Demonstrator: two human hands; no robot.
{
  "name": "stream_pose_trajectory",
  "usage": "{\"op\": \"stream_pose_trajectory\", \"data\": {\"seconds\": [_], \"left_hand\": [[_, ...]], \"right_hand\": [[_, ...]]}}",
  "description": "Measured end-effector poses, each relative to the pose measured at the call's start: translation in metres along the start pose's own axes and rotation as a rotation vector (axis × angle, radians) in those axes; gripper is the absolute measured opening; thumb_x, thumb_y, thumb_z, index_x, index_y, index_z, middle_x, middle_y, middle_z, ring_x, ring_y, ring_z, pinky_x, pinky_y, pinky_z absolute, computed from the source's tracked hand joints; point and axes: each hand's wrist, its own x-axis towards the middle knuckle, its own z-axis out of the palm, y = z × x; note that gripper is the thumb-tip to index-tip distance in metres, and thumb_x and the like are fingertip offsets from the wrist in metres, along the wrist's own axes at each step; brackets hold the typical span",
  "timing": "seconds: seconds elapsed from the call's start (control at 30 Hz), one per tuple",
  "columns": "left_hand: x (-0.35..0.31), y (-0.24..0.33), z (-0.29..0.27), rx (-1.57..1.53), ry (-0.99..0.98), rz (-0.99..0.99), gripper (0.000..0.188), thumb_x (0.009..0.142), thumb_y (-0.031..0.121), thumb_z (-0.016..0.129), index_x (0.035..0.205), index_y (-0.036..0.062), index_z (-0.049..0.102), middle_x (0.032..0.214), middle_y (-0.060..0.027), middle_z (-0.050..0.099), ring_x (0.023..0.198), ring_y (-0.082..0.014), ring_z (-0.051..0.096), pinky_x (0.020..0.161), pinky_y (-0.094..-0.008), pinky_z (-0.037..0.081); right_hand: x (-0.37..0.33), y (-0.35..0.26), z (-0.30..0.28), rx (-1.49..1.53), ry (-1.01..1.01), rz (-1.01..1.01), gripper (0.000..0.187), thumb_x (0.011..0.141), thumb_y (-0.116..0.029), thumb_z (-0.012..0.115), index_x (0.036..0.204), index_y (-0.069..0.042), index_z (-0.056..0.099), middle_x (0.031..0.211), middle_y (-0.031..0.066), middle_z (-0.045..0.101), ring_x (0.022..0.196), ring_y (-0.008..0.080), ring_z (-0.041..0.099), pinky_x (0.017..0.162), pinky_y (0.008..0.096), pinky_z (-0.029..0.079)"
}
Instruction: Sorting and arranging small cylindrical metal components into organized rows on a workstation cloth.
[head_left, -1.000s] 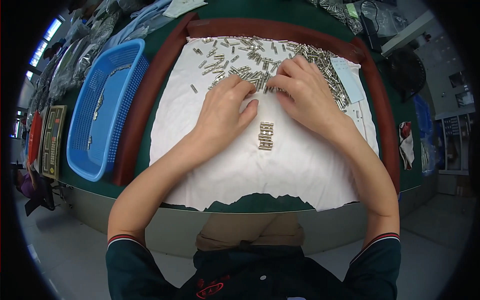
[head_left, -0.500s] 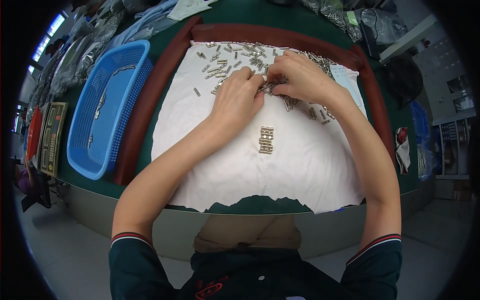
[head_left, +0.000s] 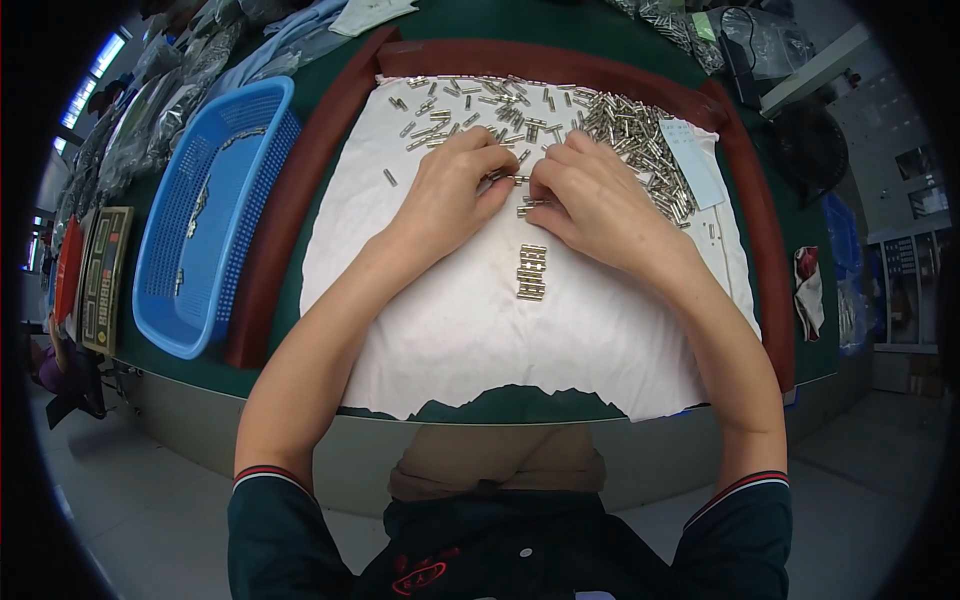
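While the bare left hand had its thumb and forefinger pinched on small silvery metal pieces, the bare right hand, just beside it, curled its fingers at more such pieces; whether these were gripped, one could not tell. Below both hands, a short strip of joined silvery cylinders lay on a white cloth. Beyond them, a dark red three-sided frame enclosed loose silvery cylinders, heaped thickest past the right hand, near a pale blue paper slip. Well left of the left hand, a blue perforated plastic basket held silvery metal strips.
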Motion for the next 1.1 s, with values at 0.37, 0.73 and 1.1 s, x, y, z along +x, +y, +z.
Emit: {"op": "stream_pose_trajectory", "data": {"seconds": [0.37,0.73,1.1], "left_hand": [[-0.006,0.014,0.000,-0.103,-0.196,0.044,0.016,0.083,0.000,0.064,0.098,-0.0017,0.065,0.093,-0.0101,0.059,0.082,-0.0228,0.062,0.072,-0.0319,0.051],[-0.008,0.018,-0.003,-0.095,-0.144,-0.079,0.013,0.079,0.002,0.064,0.091,-0.0039,0.067,0.087,-0.0146,0.060,0.080,-0.0309,0.062,0.072,-0.0390,0.050],[-0.009,0.019,-0.012,-0.040,-0.179,-0.060,0.009,0.075,0.000,0.060,0.083,-0.0034,0.061,0.081,-0.0112,0.059,0.073,-0.0235,0.060,0.068,-0.0334,0.049]], "right_hand": [[-0.031,-0.001,0.000,0.193,0.244,0.197,0.007,0.078,-0.007,0.069,0.079,-0.001,0.067,0.082,0.0099,0.063,0.088,0.0281,0.055,0.081,0.0384,0.045],[-0.026,0.000,0.018,0.025,0.261,0.087,0.008,0.079,-0.005,0.067,0.086,-0.002,0.068,0.088,0.0077,0.059,0.093,0.0270,0.053,0.082,0.0381,0.044],[-0.033,-0.016,0.007,0.199,0.197,0.093,0.001,0.073,-0.004,0.068,0.073,-0.004,0.067,0.076,0.0067,0.059,0.083,0.0254,0.055,0.075,0.0380,0.043]]}}
